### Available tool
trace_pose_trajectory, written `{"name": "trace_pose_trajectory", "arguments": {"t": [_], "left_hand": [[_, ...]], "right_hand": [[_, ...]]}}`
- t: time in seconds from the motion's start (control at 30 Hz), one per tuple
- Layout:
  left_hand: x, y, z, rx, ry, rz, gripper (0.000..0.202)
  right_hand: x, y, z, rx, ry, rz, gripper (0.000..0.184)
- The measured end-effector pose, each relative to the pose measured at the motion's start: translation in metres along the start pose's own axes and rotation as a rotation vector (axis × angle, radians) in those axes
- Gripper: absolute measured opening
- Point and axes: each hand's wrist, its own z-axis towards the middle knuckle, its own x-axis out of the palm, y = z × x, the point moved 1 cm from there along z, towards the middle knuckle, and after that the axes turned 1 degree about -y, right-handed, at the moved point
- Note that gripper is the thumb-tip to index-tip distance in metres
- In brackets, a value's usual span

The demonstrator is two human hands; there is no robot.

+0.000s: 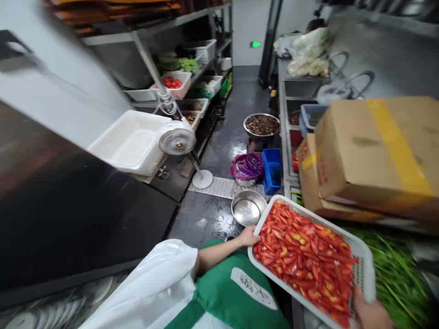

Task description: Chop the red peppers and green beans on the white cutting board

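Dark floor (202, 219) below; we grip the basket (368, 269) by opposite ends, left hand (247, 236) and right hand (372, 311), sensible hold: likely stiff, heavy; peppers (305, 256) probably slippery.

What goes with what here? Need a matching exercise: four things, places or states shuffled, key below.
Things
1. Left hand
2. Cut red pieces
3. Bright blue crate
4. Upper cardboard box

Places or states
A. Beside the purple bag
B. Crossed by yellow tape
C. Gripping a rim, at the end nearer the empty steel bowl
D. Heaped in the white basket

Pairs: 1-C, 2-D, 3-A, 4-B
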Motion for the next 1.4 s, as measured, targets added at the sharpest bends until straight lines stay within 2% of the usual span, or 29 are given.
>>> {"name": "trace_pose_trajectory", "arguments": {"t": [0.07, 0.13, 0.23, 0.4, 0.57, 0.7, 0.93, 1.03, 1.23, 1.4], "left_hand": [[0.0, 0.0, 0.001, -0.013, 0.04, 0.023, 0.036], [-0.002, 0.0, 0.004, -0.027, 0.038, 0.045, 0.032], [-0.005, -0.003, 0.01, -0.042, -0.018, 0.054, 0.023], [-0.004, -0.003, 0.018, -0.068, -0.018, 0.103, 0.019], [-0.002, -0.002, 0.018, -0.047, -0.056, 0.106, 0.03], [-0.003, -0.005, 0.016, 0.021, -0.106, 0.094, 0.036], [-0.004, -0.002, 0.019, 0.094, -0.057, 0.104, 0.046], [-0.004, -0.001, 0.02, 0.085, -0.061, 0.11, 0.049], [-0.009, 0.004, 0.022, 0.022, -0.061, 0.159, 0.04], [-0.01, 0.003, 0.028, -0.024, -0.055, 0.243, 0.045]], "right_hand": [[-0.01, 0.012, -0.018, 0.107, 0.01, 0.03, 0.083], [-0.021, 0.026, -0.031, 0.184, 0.021, 0.059, 0.077], [-0.03, 0.037, -0.039, 0.201, -0.003, 0.117, 0.067], [-0.024, 0.032, -0.041, 0.204, -0.068, 0.161, 0.062], [-0.015, 0.029, -0.038, 0.2, -0.086, 0.175, 0.061], [-0.019, 0.034, -0.041, 0.218, -0.069, 0.173, 0.057], [-0.028, 0.039, -0.042, 0.225, -0.028, 0.19, 0.053], [-0.032, 0.039, -0.042, 0.217, 0.001, 0.21, 0.053], [-0.044, 0.044, -0.053, 0.193, 0.02, 0.299, 0.053], [-0.042, 0.039, -0.051, 0.236, 0.03, 0.398, 0.055]]}}
